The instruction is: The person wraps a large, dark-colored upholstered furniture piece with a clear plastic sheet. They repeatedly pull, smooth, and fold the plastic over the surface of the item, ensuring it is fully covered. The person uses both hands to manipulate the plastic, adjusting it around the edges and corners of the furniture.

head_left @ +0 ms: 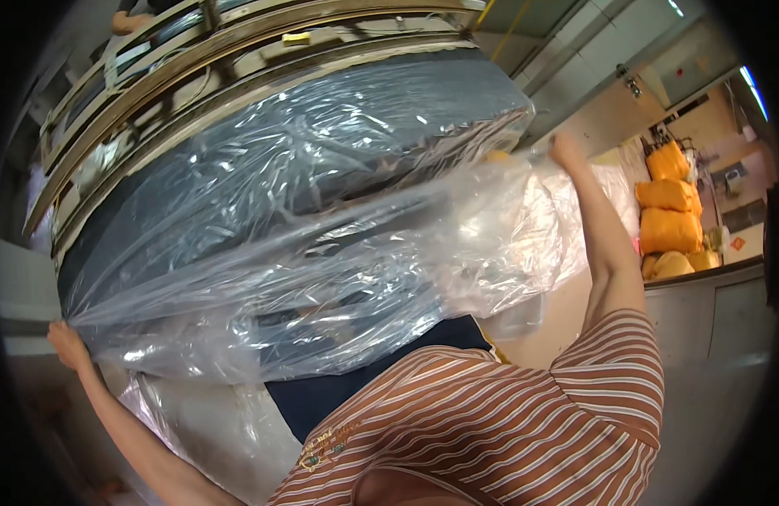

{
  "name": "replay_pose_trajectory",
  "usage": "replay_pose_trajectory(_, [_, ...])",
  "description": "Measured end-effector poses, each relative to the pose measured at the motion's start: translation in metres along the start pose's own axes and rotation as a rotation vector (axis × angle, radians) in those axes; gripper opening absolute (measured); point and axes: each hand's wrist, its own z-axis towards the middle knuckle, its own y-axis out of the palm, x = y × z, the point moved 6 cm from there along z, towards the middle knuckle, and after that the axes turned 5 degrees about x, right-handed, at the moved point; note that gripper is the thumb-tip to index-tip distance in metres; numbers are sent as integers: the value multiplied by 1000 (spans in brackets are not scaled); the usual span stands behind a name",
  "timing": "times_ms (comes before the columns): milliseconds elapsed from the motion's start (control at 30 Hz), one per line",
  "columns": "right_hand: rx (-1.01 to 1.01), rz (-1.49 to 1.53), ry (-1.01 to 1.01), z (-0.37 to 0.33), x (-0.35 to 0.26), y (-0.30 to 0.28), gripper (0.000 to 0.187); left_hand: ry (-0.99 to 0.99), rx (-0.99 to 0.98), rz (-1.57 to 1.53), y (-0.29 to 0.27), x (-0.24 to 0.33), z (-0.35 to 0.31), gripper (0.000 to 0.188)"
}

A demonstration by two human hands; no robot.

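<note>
A wide clear plastic sheet (355,244) stretches between my two hands and drapes over a dark grey-blue fabric layer (381,84) on the table. At the far left, my left hand (67,344) is closed on the sheet's gathered edge. Out to the right, my right hand (566,152) grips the other end, with its arm extended forward. Between the hands the plastic is pulled into long creases, and its near part hangs in front of my body. The fabric shows through the film.
A long wood-edged frame or rail (263,72) runs across the far side of the table, with a small yellow object (296,39) on it. Behind it another person's arm (129,21) shows. Stacked orange bundles (672,211) stand at the right, beyond the pale floor (533,337).
</note>
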Motion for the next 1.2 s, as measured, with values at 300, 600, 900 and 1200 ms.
replay_pose_trajectory(300, [842,243,-65,119,-97,-123,16,52,-315,318,25,-69,20,37])
replay_pose_trajectory(600, [658,768,-884,-39,-246,-117,31,-359,-209,-197,-60,-204,23,45])
replay_pose_trajectory(900, [425,744,-800,-20,-245,-125,25,-578,-250,-941,-126,-227,-11,42])
replay_pose_trajectory(1200, [167,1049,-999,89,-255,-110,15,-448,-286,-1305,-125,-219,-30,41])
